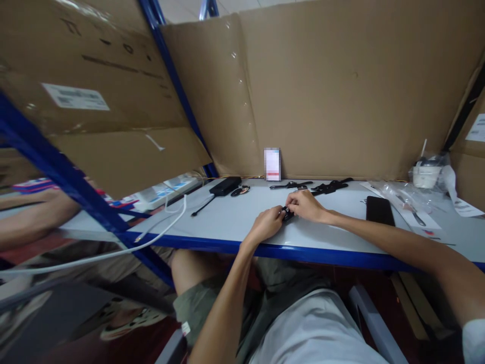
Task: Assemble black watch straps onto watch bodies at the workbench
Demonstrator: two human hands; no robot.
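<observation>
Matt cardboard panel [348,91] (glossy table edge [322,254])

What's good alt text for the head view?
A person's left hand and right hand hold a small dark object at a white tabletop. Beyond them are black strap-like items, a lit screen and a cardboard wall.

The hands [305,205] partly hide a black object [288,215] — too small to identify.
</observation>
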